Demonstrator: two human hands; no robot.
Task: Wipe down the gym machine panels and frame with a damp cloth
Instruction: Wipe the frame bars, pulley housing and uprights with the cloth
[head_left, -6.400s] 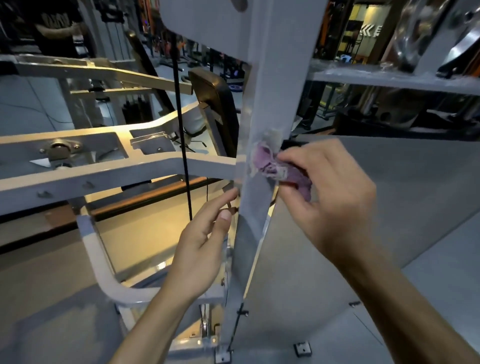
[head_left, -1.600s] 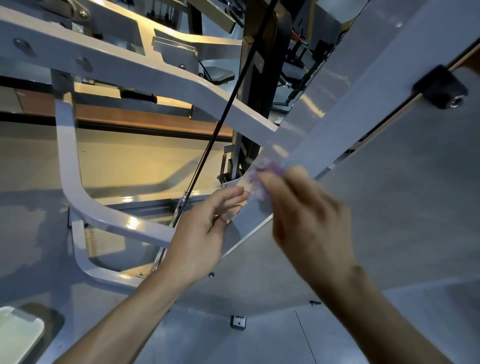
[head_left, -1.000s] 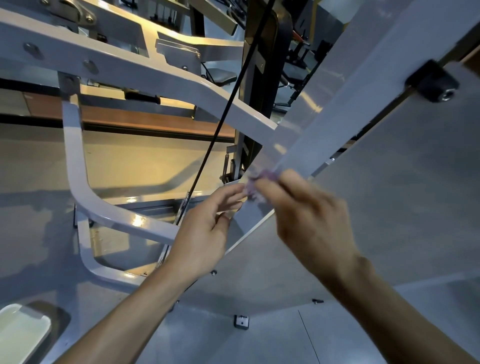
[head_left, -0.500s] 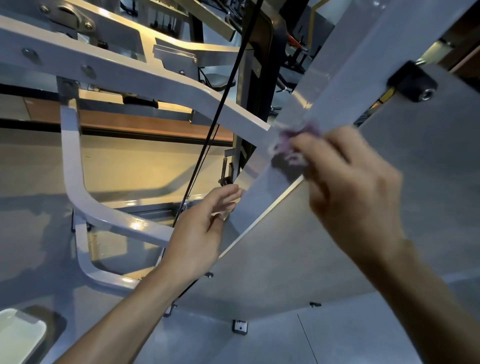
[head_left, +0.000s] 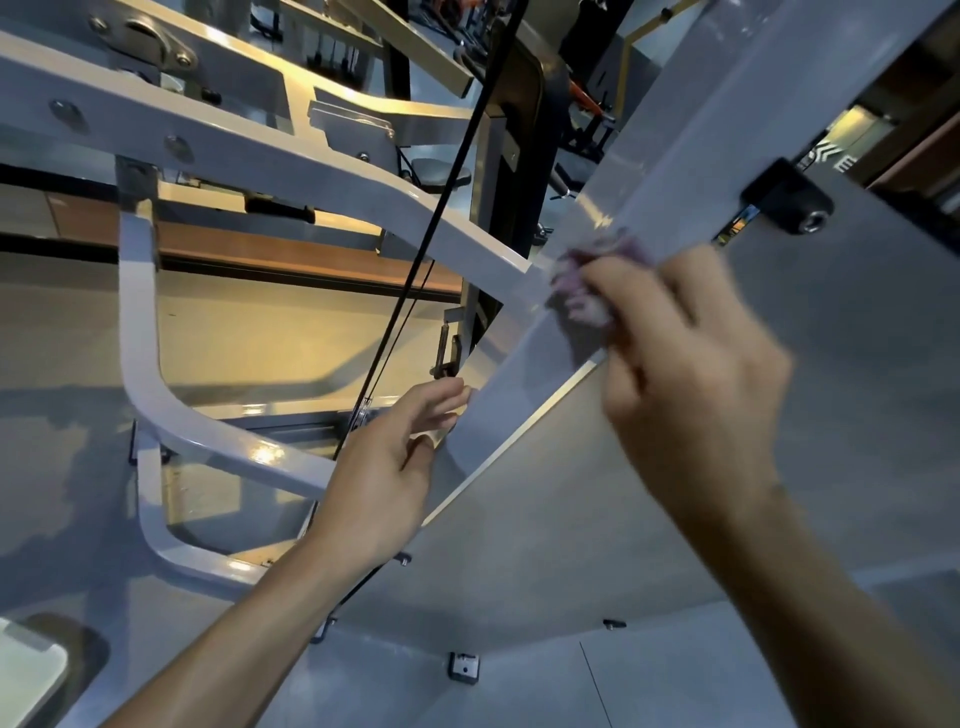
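Observation:
A white gym machine fills the view. Its broad upright post (head_left: 670, 171) runs diagonally from upper right to lower centre. My right hand (head_left: 691, 364) grips a small purple cloth (head_left: 587, 291) and presses it against the post where a white cross arm (head_left: 291, 171) joins it. My left hand (head_left: 389, 467) rests lower on the post's left edge with fingers nearly straight. A large grey side panel (head_left: 675, 493) lies to the right of the post, partly hidden by my right forearm.
A black cable (head_left: 441, 208) runs down just left of the post. A curved white frame tube (head_left: 150, 374) bends at the left. A black knob (head_left: 789, 197) sticks out of the panel at the upper right. Other gym machines stand behind.
My right hand has slid the cloth up the post, from beside my left fingertips to the cross-arm joint. My left hand has stayed low on the post's edge.

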